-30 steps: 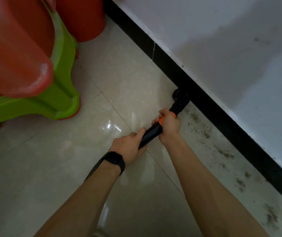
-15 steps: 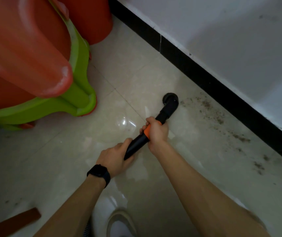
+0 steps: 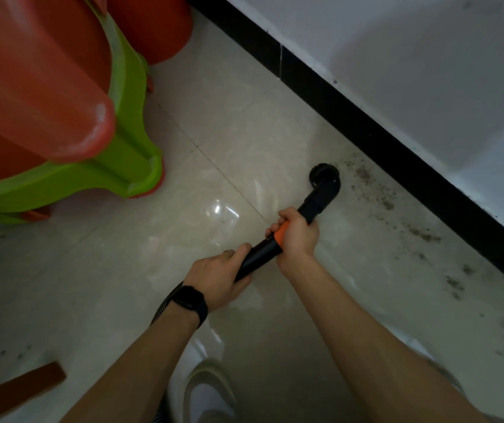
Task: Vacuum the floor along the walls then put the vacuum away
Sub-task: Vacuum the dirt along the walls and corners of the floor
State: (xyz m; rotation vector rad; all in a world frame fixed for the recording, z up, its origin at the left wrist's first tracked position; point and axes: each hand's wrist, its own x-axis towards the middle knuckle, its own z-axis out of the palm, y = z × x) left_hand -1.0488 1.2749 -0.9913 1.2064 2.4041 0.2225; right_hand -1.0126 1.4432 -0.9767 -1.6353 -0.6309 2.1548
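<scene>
Currently both hands are on the wand (image 3: 261, 253). Left hand (image 3: 214, 277) curls round the lower black tube, thumb on top. Right hand (image 3: 298, 236) wraps the tube at the orange ring (image 3: 282, 235). Wand slants up and right; its round brush head (image 3: 324, 178) sits at the floor (image 3: 244, 132), near the black skirting (image 3: 397, 141) but apart from it. Dark dirt (image 3: 382, 193) lies just right of the head, along the skirting. Ribbed hose (image 3: 165, 306) runs back under the left wrist. Stools (image 3: 61, 117), orange and green, stand well left.

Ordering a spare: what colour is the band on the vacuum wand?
Orange band, head view.
</scene>
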